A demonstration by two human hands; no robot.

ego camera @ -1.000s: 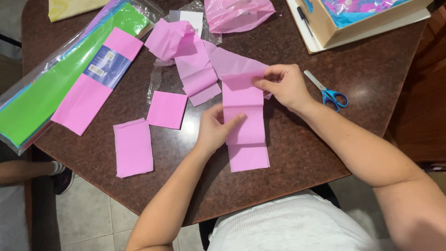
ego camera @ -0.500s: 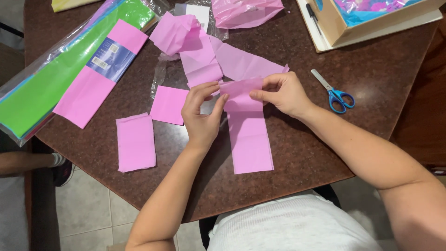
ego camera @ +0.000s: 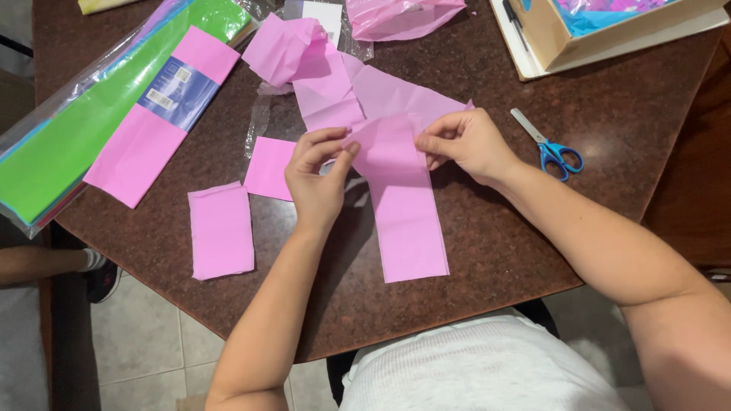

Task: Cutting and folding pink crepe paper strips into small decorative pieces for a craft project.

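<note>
Both hands [ego camera: 316,179] [ego camera: 468,144] pinching pink tissue strip [ego camera: 407,221]

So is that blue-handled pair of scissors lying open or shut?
Shut. The scissors lie flat on the table, blades together in one line, beyond the right hand.

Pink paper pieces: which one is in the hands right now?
The long pink strip at centre, pinched at its top by the left hand and right hand. The two smaller pink rectangles lie untouched.

We sat in what looked like a home: a dark reddish-brown speckled stone bench [ego camera: 228,304] stood over a pale tiled floor [ego camera: 145,350], strewn with craft supplies, blue-handled scissors [ego camera: 550,146] and a cardboard box [ego camera: 556,34].
</note>
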